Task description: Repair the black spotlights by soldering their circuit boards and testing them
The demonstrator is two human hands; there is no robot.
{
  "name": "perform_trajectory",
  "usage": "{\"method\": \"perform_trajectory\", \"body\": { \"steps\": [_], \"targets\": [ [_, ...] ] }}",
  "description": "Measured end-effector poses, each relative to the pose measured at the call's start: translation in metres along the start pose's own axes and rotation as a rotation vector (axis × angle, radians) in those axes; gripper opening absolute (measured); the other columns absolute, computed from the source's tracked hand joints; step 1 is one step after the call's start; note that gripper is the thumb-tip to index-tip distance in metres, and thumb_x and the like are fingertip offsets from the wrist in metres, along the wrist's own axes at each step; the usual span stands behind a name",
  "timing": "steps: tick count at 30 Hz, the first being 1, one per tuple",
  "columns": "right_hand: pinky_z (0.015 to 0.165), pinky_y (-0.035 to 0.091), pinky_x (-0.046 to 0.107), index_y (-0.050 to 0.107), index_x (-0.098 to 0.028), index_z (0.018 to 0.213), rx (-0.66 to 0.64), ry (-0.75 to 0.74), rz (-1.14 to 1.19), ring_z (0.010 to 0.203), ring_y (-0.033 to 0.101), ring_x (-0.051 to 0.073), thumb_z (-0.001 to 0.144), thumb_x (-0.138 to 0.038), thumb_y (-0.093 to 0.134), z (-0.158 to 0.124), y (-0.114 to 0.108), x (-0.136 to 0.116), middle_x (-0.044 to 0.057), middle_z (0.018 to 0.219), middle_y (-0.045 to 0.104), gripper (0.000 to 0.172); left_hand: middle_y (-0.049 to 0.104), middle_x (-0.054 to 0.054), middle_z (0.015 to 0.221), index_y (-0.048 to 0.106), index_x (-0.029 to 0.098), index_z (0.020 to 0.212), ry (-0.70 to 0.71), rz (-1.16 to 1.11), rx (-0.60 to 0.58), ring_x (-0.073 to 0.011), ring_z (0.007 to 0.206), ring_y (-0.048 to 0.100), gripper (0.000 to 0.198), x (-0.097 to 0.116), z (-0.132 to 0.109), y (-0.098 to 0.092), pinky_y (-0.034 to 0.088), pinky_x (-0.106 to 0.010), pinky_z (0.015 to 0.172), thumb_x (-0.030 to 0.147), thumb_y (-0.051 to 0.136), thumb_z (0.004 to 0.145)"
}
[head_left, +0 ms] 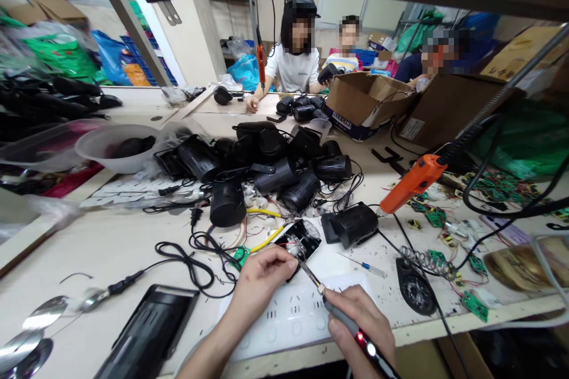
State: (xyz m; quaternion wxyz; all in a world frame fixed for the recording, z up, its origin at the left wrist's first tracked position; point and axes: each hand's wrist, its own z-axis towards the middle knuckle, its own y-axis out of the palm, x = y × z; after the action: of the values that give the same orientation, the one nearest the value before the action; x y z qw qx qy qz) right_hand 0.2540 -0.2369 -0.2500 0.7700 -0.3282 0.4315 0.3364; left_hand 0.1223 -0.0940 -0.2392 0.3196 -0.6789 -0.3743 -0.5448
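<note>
My right hand [362, 328] grips a soldering iron [347, 321] with a grey and black handle and a lit red light. Its metal tip points up and left, close to the fingertips of my left hand [264, 275]. Those fingers are pinched together at the near edge of an opened black housing [306, 237] with wires and a metal part inside. What they pinch is too small to make out. Under both hands lies a white power strip [288, 314]. A green circuit board [241, 256] sits just left of the housing.
Black housings [275, 174] are piled behind my hands. An orange electric screwdriver [413, 183] hangs at the right, above green boards [435, 216]. A blue-tipped screwdriver [367, 265] and coiled spring [427, 260] lie right. Across the table, people sit beside an open carton [368, 100].
</note>
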Motion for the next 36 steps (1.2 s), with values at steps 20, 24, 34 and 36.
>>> {"method": "perform_trajectory", "body": {
  "steps": [20, 24, 34, 36],
  "targets": [
    [0.068, 0.053, 0.029, 0.064, -0.021, 0.115, -0.254, -0.381, -0.268, 0.079, 0.062, 0.018, 0.091, -0.006, 0.048, 0.057, 0.009, 0.025, 0.007, 0.088, 0.061, 0.032, 0.067, -0.005, 0.08, 0.071, 0.02, 0.077, 0.277, 0.355, -0.044, -0.0192, 0.079, 0.063, 0.021, -0.001, -0.007, 0.005, 0.048, -0.028, 0.073, 0.034, 0.057, 0.086],
    [0.063, 0.048, 0.028, 0.061, -0.021, 0.114, -0.301, -0.402, -0.296, 0.072, 0.055, 0.017, 0.09, -0.004, 0.046, 0.058, 0.009, 0.023, 0.003, 0.08, 0.053, 0.033, 0.067, -0.005, 0.08, 0.07, 0.02, 0.077, 0.284, 0.367, -0.053, -0.0195, 0.078, 0.063, 0.022, 0.0, -0.007, 0.006, 0.047, -0.028, 0.073, 0.033, 0.056, 0.086],
    [0.058, 0.043, 0.029, 0.058, -0.018, 0.11, -0.107, -0.52, -0.504, 0.069, 0.052, 0.019, 0.091, -0.004, 0.045, 0.065, 0.004, 0.028, 0.003, 0.076, 0.05, 0.027, 0.065, -0.004, 0.075, 0.065, 0.019, 0.07, 0.27, 0.409, -0.028, -0.0193, 0.073, 0.061, 0.023, -0.003, -0.007, 0.006, 0.043, -0.028, 0.069, 0.032, 0.055, 0.086],
    [0.062, 0.045, 0.03, 0.058, -0.017, 0.109, 0.016, -0.485, -0.513, 0.072, 0.053, 0.018, 0.09, -0.002, 0.047, 0.068, -0.006, 0.032, 0.004, 0.079, 0.052, 0.027, 0.066, -0.005, 0.076, 0.066, 0.019, 0.071, 0.263, 0.395, -0.018, -0.0193, 0.074, 0.061, 0.022, -0.005, -0.007, 0.005, 0.043, -0.028, 0.069, 0.032, 0.057, 0.085]
  ]
}}
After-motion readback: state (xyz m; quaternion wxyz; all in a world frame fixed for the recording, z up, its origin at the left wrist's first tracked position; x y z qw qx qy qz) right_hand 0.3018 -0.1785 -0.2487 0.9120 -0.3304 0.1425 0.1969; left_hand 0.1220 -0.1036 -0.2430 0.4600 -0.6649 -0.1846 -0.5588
